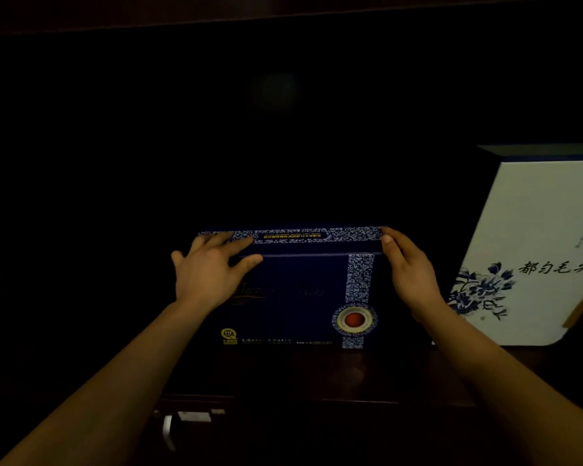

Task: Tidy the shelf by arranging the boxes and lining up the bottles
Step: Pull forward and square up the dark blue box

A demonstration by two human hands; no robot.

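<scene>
A dark blue box stands upright at the centre of the frame on a dark shelf, its broad face toward the camera. A blue-and-white patterned band runs along its top edge and another runs down its right part, with a round red-centred emblem low on that band. Small print and a yellow mark sit along the bottom of the face.

The left hand lies on the box's upper left corner. Its fingers are spread wide and reach over the top edge, with the thumb pressed flat on the front face; it rests against the box more than it closes round it. The right hand holds the upper right corner, its thumb on the front near the top edge and the other fingers curled loosely round the side, mostly hidden behind the box.

At the right of the frame, just beside the right wrist, a white box stands tilted, with a blue flower and black characters on its face. The rest of the shelf, above and to the left, is too dark to read. Something small and pale shows at lower left, unclear.
</scene>
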